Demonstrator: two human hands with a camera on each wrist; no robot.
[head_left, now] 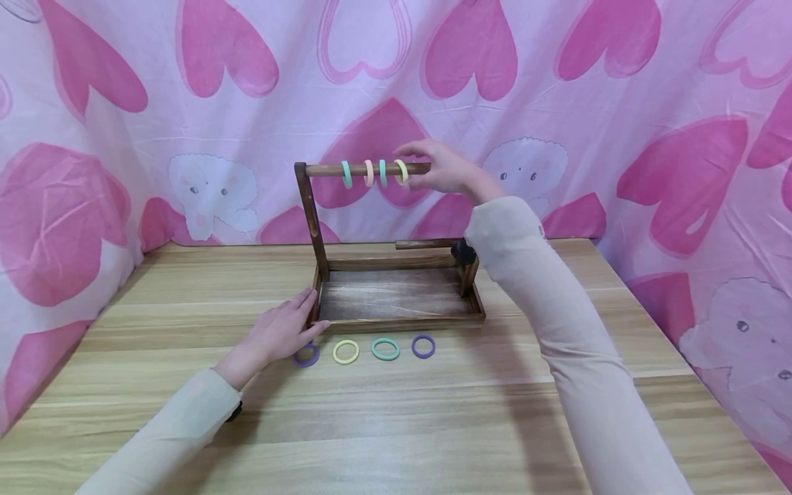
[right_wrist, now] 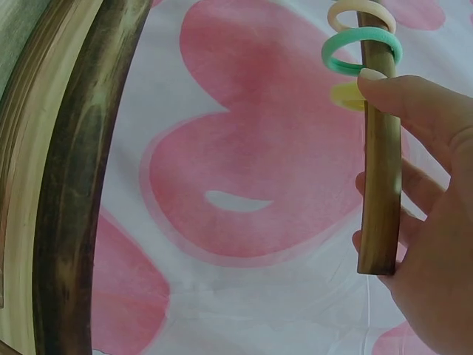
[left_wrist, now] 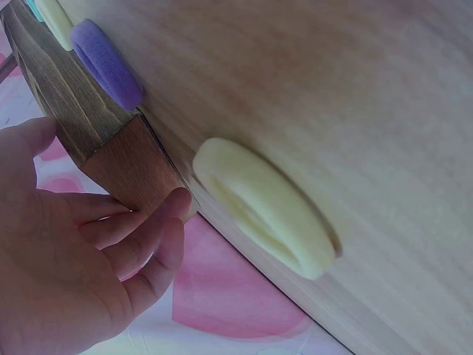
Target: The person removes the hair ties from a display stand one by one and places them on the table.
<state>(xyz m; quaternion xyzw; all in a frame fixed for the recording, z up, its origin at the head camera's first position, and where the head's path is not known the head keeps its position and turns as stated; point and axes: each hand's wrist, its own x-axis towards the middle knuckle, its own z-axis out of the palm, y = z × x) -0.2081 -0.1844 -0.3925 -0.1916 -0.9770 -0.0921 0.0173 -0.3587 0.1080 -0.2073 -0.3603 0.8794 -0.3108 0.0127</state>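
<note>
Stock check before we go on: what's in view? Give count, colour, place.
Wooden tray-based stand: 1, dark brown, on the wooden table
Hanging round fabric rings: 4, green, pale pink, green, yellow, left to right, around the stand's upper bar
Loose round fabric rings: 5, two purple, two yellow, one green, on the table; one yellow only in the left wrist view
Wooden table: 1, light brown, under the stand
Heart-patterned cloth: 1, pink and white, behind and beside the table
Wrist devices: 2, black, at the cuffs
Sleeves: 2, beige, both arms
Left hand: 1, at the stand's front left corner
Right hand: 1, at the upper bar's free end
</note>
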